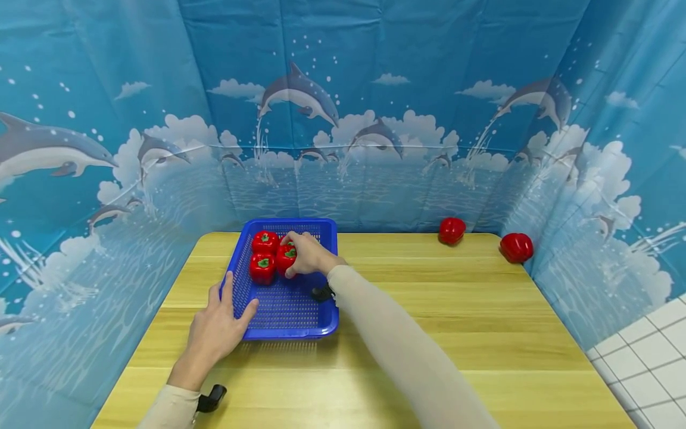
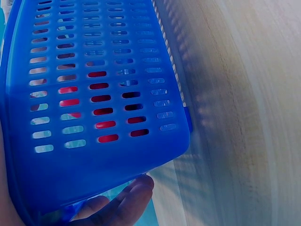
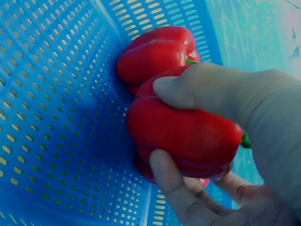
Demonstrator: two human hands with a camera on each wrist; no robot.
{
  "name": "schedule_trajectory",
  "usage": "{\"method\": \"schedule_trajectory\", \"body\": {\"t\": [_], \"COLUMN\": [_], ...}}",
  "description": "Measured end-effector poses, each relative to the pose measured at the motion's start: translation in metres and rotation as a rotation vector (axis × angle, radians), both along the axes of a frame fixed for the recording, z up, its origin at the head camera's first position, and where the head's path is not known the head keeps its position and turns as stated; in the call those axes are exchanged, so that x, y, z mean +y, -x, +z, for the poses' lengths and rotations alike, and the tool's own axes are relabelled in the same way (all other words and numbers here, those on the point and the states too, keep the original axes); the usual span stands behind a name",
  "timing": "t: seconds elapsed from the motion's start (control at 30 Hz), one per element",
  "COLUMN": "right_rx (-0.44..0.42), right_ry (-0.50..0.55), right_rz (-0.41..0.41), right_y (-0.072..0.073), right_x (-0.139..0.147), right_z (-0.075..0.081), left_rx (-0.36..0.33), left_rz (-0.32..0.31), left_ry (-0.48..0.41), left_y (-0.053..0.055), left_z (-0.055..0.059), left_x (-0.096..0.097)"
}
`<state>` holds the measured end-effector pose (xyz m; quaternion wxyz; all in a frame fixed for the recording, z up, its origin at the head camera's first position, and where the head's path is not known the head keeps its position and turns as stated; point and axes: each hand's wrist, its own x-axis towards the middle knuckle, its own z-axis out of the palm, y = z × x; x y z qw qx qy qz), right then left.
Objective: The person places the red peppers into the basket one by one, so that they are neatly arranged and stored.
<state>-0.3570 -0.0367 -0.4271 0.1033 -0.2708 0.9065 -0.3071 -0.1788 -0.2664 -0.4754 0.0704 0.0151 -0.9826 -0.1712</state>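
Note:
A blue plastic basket [image 1: 284, 335] with slotted walls stands on the left part of the table. My left hand [image 1: 217, 322] holds its near left corner, the thumb over the rim and the fingers along the outside, as the left wrist view shows. Inside the basket, my right hand [image 1: 308, 255] grips a red bell pepper [image 3: 188, 134] between thumb and fingers. Left of that pepper sit two more red bell peppers, one farther back [image 1: 265, 241] and one nearer [image 1: 262, 269], green stems up. The right hand covers part of the held pepper.
On the wooden table [image 1: 407, 286], two more red bell peppers lie at the far right, one by the back edge [image 1: 452, 230] and one by the right edge [image 1: 517, 247]. A blue dolphin-print curtain [image 1: 375, 185] hangs behind and along both sides.

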Motion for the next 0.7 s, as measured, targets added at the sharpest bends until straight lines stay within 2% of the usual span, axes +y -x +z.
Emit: {"method": "schedule_trajectory", "body": {"t": [0.27, 0.4, 0.7], "right_rx": [0.018, -0.002, -0.016], "right_ry": [-0.089, -0.129, -0.081], "right_rz": [-0.058, -0.066, -0.044], "right_y": [-0.0037, -0.0067, -0.0049], "right_x": [-0.006, -0.006, 0.0016], "right_z": [-0.0025, -0.0038, -0.0045], "left_rx": [-0.002, -0.001, -0.026], "left_rz": [0.004, 0.005, 0.012], "left_ry": [0.003, 0.003, 0.001], "left_y": [0.0003, 0.0005, 0.0007], "left_z": [0.0004, 0.0003, -0.0005], "left_x": [0.0006, 0.0008, 0.0002]}}
